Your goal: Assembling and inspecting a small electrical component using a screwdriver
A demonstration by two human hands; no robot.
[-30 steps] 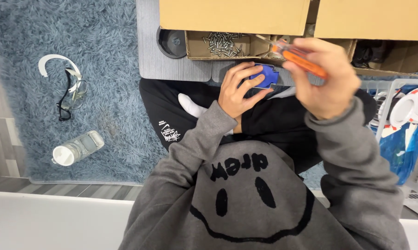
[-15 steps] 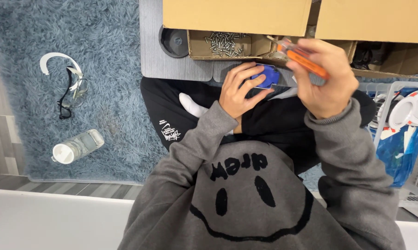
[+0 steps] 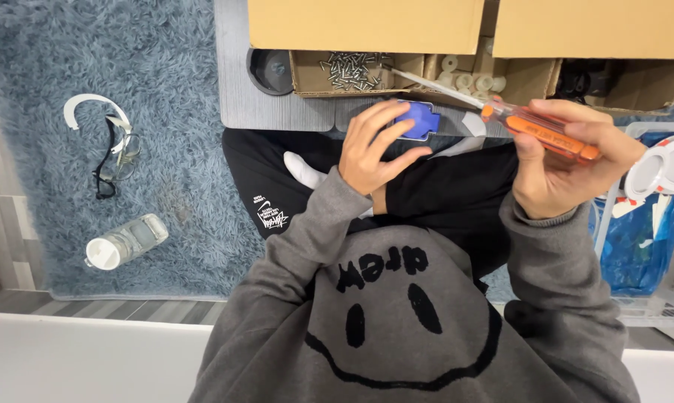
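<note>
left hand [image 3: 374,149] clamped on blue part [image 3: 419,119] | right hand [image 3: 568,168] closed round orange screwdriver [image 3: 542,130], tilted flatter than before (tip off part, toward screw box [image 3: 352,73])

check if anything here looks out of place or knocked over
A clear plastic bottle lies tipped on its side on the blue shaggy rug, and safety glasses lie loose on the rug above it. No spill shows. The screws sit contained in their cardboard box.

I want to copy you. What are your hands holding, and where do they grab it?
Left hand grips the blue plastic part by its near edge; right hand holds the screwdriver by its orange handle.
</note>
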